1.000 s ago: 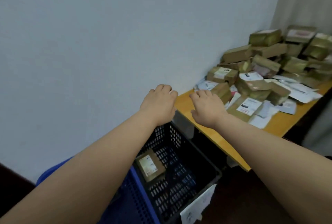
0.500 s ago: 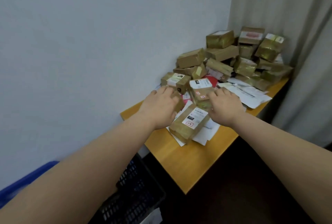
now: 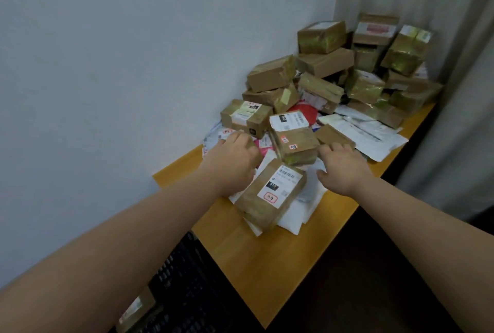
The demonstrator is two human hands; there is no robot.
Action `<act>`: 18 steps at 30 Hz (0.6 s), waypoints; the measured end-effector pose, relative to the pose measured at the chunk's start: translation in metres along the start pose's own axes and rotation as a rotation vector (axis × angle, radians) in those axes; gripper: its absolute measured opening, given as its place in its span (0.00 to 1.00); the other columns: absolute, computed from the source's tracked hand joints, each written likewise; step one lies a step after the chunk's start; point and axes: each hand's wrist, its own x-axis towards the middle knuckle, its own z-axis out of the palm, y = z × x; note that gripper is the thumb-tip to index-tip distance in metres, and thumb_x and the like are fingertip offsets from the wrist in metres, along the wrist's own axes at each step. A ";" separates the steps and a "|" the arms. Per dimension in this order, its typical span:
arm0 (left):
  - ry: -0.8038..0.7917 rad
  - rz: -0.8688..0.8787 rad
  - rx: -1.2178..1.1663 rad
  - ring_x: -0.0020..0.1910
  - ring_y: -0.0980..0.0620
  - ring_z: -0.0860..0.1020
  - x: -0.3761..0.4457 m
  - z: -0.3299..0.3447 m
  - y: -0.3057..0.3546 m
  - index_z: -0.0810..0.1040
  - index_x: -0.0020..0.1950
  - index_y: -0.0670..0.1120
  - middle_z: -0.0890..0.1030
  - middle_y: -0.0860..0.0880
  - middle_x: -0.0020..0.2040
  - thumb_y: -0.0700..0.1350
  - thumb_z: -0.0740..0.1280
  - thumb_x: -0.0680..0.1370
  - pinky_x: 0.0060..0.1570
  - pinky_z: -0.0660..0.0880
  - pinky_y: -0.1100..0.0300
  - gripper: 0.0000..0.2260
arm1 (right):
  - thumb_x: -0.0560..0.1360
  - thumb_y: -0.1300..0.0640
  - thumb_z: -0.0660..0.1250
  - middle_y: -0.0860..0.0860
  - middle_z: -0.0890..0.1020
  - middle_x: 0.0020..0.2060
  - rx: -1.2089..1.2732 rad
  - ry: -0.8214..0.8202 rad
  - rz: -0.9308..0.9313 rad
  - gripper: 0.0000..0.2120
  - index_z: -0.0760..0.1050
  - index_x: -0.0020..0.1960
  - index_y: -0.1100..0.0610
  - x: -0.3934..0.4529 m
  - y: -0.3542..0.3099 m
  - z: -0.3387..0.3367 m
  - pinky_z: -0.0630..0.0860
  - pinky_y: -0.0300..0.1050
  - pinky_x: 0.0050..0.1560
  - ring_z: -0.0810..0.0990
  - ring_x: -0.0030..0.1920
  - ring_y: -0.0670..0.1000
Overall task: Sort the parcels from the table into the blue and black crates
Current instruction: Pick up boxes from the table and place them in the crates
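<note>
A heap of brown taped parcels [image 3: 323, 62] and white mailers [image 3: 374, 135] covers the far end of the wooden table [image 3: 267, 266]. Nearest me lies a long brown parcel [image 3: 270, 193] with a white label. Behind it sits a labelled box [image 3: 294, 137]. My left hand [image 3: 235, 159] reaches in at that box's left side, its fingers bent down among the parcels and hidden. My right hand [image 3: 339, 167] is at the box's right side, fingers stretched onto a flat brown parcel [image 3: 334, 135]. The black crate [image 3: 187, 279] stands below the table's near corner.
A brown parcel [image 3: 136, 308] lies in the black crate at the bottom left. A white wall runs along the table's left side, and a grey curtain [image 3: 454, 119] hangs on the right. The floor to the right of the table is dark.
My view has swung from the crates up to the table. Both hands have moved forward from the table's corner into the parcel pile, either side of the labelled box.
</note>
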 end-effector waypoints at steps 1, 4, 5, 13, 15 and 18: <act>-0.006 0.010 -0.018 0.72 0.44 0.61 0.009 0.003 -0.001 0.69 0.71 0.47 0.66 0.43 0.71 0.51 0.60 0.80 0.68 0.65 0.48 0.20 | 0.77 0.50 0.61 0.57 0.71 0.63 0.002 -0.003 0.014 0.22 0.65 0.68 0.57 0.007 0.004 0.000 0.67 0.51 0.62 0.68 0.65 0.60; -0.005 0.046 -0.039 0.71 0.44 0.62 0.035 0.015 -0.005 0.70 0.70 0.46 0.67 0.44 0.70 0.50 0.62 0.78 0.67 0.66 0.50 0.20 | 0.77 0.50 0.61 0.57 0.72 0.62 0.012 -0.016 0.043 0.20 0.66 0.67 0.57 0.025 0.014 0.008 0.67 0.51 0.60 0.68 0.64 0.59; -0.004 0.053 -0.043 0.71 0.45 0.62 0.043 0.020 -0.006 0.71 0.69 0.47 0.67 0.44 0.70 0.51 0.62 0.78 0.67 0.66 0.50 0.20 | 0.77 0.50 0.61 0.57 0.72 0.62 0.018 -0.026 0.045 0.20 0.66 0.67 0.56 0.029 0.017 0.012 0.67 0.51 0.61 0.69 0.64 0.59; -0.160 0.012 -0.091 0.73 0.45 0.60 0.114 0.062 -0.005 0.66 0.73 0.48 0.64 0.45 0.73 0.56 0.58 0.80 0.72 0.61 0.49 0.23 | 0.78 0.48 0.61 0.56 0.72 0.64 0.066 -0.135 0.050 0.23 0.65 0.70 0.55 0.088 0.058 0.048 0.68 0.50 0.61 0.68 0.66 0.58; -0.185 -0.059 -0.162 0.71 0.46 0.62 0.131 0.074 -0.003 0.66 0.73 0.48 0.67 0.46 0.71 0.57 0.58 0.80 0.70 0.64 0.52 0.24 | 0.78 0.46 0.61 0.57 0.72 0.64 0.087 -0.148 0.036 0.23 0.66 0.69 0.55 0.111 0.071 0.056 0.68 0.50 0.61 0.69 0.65 0.59; -0.239 -0.185 -0.249 0.67 0.47 0.67 0.157 0.091 0.001 0.68 0.70 0.46 0.71 0.46 0.66 0.58 0.59 0.79 0.65 0.65 0.56 0.23 | 0.80 0.43 0.57 0.58 0.73 0.62 0.127 -0.135 0.023 0.22 0.67 0.68 0.57 0.144 0.087 0.070 0.69 0.51 0.62 0.70 0.64 0.59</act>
